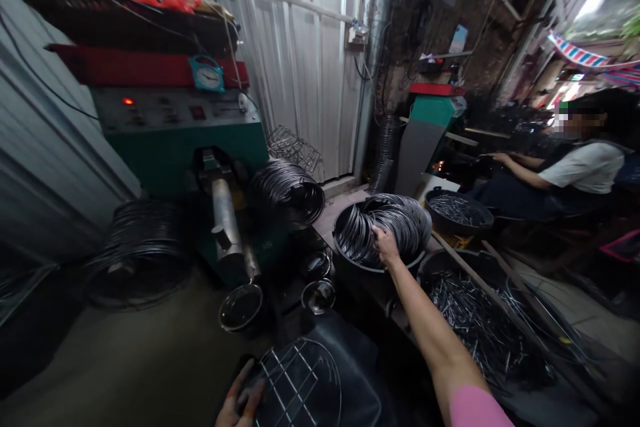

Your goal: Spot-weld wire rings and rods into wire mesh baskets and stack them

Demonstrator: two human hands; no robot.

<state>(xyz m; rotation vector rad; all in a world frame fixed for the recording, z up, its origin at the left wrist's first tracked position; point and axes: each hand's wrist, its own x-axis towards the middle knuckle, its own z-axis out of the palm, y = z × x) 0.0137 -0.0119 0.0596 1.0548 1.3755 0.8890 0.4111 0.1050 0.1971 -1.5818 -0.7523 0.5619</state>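
My left hand [239, 399], partly cut off by the bottom edge, grips the side of a round wire rack [295, 380] with crossed bars inside a ring. The rack rests over my dark apron [350, 360]. Stretched out to the right, my right hand [386, 247] has its fingers curled onto metal wire rings [400, 217], heaped in a dark basin [373, 265]; how many rings it holds cannot be made out. In front of me stands a green machine [185, 120] with a lit red lamp and a metal cylinder [227, 213] projecting towards me.
Ring bundles [290, 190] lie by the machine, with small pans [241, 307] below. A tub of short wire pieces [475, 320] is at right, crossed by wooden strips [483, 283]. Beyond it are another basin [457, 213] and a seated person [580, 167] near a second machine [425, 133].
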